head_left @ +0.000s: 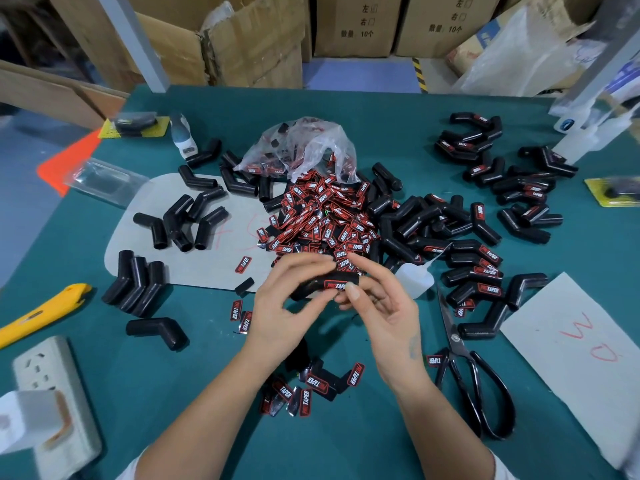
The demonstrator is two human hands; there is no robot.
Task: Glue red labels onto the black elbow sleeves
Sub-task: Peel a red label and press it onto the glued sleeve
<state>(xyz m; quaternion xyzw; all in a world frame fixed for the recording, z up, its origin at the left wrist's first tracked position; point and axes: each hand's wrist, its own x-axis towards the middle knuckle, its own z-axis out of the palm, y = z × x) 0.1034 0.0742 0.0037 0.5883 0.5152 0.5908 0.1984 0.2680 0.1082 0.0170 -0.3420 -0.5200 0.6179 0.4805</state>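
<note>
Landmark: heap of red labels (322,216) at mid-table, spilling from a clear plastic bag (304,147) at its far edge; all places below taken from this heap

Held sleeve: one black elbow sleeve (322,284) lifted off the green table (173,393), just on the near side of the heap; a red label (335,285) sits on its upper face, lettering up

Left hand: left hand (280,299) on the near-left of the heap; fingers curled over the sleeve's left part, thumb underneath; gripping it

Right hand: right hand (384,306) on the near-right of the heap; thumb (353,289) pressed at the label's right end, forefinger over the sleeve's top; pinching the sleeve, remaining fingers loosely spread

Glue bottle: small white squeeze bottle (414,277) lying just right of the right hand, thin nozzle aimed up toward the heap's right side

Bare sleeves: unlabelled sleeves (180,220) left of the heap, several on a pale grey sheet (214,268)

Labelled sleeves: finished sleeves (485,268) right of the heap; another group further right and far back

Stray labels: loose labels (304,386) well near of the heap, between the forearms

Scissors: black scissors (467,368) near-right of the heap, beside the right wrist

Knife: yellow utility knife (45,313) far left of the heap, at the near-left table edge
</note>
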